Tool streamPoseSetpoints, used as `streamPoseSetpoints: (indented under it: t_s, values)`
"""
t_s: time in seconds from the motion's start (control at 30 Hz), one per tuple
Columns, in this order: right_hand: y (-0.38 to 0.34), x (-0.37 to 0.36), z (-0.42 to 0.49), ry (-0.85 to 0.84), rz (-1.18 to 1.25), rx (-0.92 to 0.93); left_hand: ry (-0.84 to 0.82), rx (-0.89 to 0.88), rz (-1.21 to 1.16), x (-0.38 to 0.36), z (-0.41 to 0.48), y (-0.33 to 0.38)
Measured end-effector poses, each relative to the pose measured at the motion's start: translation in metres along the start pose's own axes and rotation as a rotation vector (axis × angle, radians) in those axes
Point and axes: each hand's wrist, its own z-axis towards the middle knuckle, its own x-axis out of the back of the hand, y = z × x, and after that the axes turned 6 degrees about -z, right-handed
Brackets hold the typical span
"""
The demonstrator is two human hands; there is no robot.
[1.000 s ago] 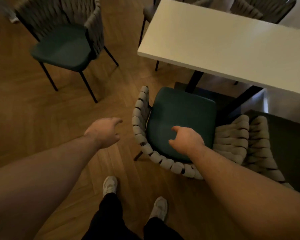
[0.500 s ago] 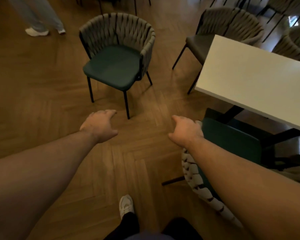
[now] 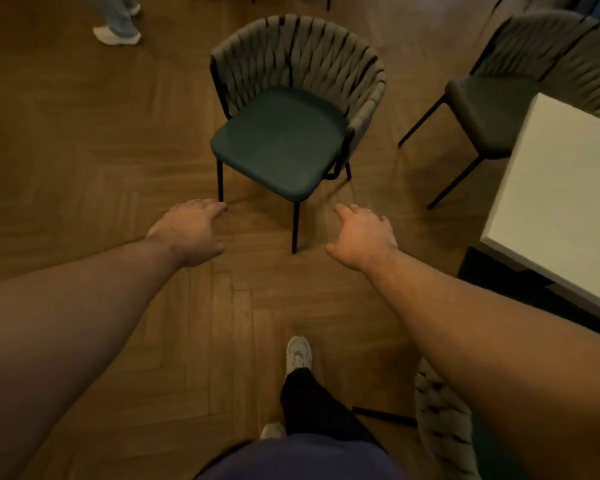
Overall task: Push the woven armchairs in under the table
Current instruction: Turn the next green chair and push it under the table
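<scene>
A woven armchair [image 3: 284,140] with a dark green seat and grey woven back stands alone on the wood floor ahead of me, facing me, away from the table. The white table [image 3: 561,202] shows at the right edge. My left hand [image 3: 191,230] and my right hand [image 3: 364,237] reach forward side by side, just short of the chair's front legs, fingers loosely spread and holding nothing. A second woven armchair [image 3: 440,427] peeks out under my right forearm at the lower right, mostly hidden.
Another grey woven chair [image 3: 520,91] stands at the table's far end, upper right. A person's legs and white shoe [image 3: 116,32] are at the top left. My own feet [image 3: 298,355] are on the herringbone wood floor.
My view has swung left, away from the chair by the table toward the free-standing armchair. Both hands left that first chair and now stretch toward the free-standing one, which looks closer.
</scene>
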Motion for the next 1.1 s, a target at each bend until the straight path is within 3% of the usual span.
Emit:
streamPoseSetpoints:
  t_s: [0.43,0.8,1.1]
  values:
    - [-0.099,0.060,0.244,-0.025,0.016,0.052,-0.003,-0.028,0.017,0.089,0.195,-0.122]
    - [-0.191,0.092,0.398,-0.086,0.205,-0.245,-0.169,-0.239,0.153,0.169,0.390,-0.230]
    - [-0.183,0.121,0.533,-0.105,0.286,-0.395,-0.244,-0.370,0.258,0.234,0.554,-0.237]
